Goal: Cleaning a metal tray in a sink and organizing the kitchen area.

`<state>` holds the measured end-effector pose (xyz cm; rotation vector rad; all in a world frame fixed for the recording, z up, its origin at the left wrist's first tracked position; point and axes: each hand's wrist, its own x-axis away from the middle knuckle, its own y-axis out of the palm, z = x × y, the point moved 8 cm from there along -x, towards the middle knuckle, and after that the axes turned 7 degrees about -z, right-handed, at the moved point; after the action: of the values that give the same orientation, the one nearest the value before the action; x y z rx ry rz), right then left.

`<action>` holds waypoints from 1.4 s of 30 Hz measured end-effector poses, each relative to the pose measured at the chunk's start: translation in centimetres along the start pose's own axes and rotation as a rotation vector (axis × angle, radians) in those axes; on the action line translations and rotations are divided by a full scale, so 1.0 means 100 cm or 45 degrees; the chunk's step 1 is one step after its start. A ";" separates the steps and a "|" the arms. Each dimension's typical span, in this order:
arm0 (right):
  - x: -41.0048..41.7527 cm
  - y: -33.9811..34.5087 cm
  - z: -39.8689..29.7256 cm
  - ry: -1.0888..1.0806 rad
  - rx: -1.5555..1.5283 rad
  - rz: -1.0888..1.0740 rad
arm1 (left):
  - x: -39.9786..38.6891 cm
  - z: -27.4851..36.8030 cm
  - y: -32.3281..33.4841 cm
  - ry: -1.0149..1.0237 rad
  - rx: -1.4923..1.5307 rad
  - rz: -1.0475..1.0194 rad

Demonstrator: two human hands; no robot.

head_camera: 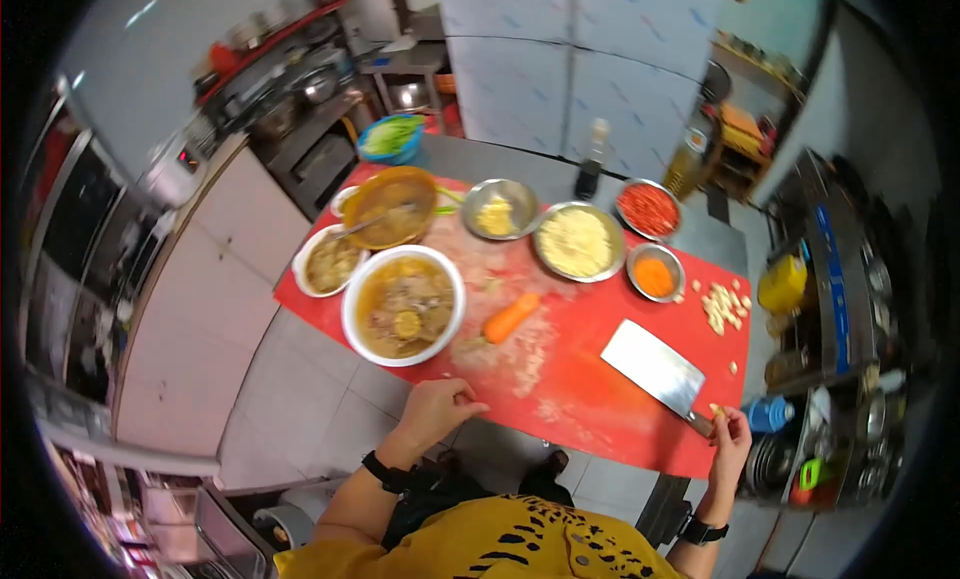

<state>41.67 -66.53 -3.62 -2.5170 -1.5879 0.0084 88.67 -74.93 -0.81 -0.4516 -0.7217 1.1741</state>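
My right hand (731,438) pinches a small pale piece that looks like a garlic clove (718,410), just beyond the handle end of a cleaver (654,365). The cleaver lies flat on the red mat (577,346), its broad blade pointing away to the left. Loose peeled garlic cloves (724,307) are scattered at the mat's right side. My left hand (442,408) hovers by the mat's front edge with fingers curled and nothing visible in them. Closest to it are a white bowl of soup (405,305) with corn and a peeled carrot (511,318).
Metal bowls hold chopped red pepper (649,209), orange mince (654,277), pale shreds (576,241) and yellow bits (496,216). At the left stand an amber bowl (390,208) with a spoon and a small white bowl (328,260). A dark bottle (591,166) rises behind.
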 end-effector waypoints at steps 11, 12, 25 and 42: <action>0.199 0.543 -0.168 -0.547 0.217 -1.601 | 0.142 -0.199 -0.183 0.090 0.705 0.163; 0.227 0.585 -0.178 -0.758 0.267 -1.730 | 0.158 -0.214 -0.200 0.089 0.705 0.173; 0.335 0.961 -0.189 -0.959 0.164 -2.149 | 0.212 -0.487 -0.420 -0.340 0.919 0.695; 0.123 1.295 -0.236 -1.354 0.490 -0.906 | 0.201 -0.750 -0.785 -0.698 0.594 1.072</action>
<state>165.24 -113.22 2.23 -1.5224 -2.3816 1.5706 198.87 -79.12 4.47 -0.0050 -0.6995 2.2524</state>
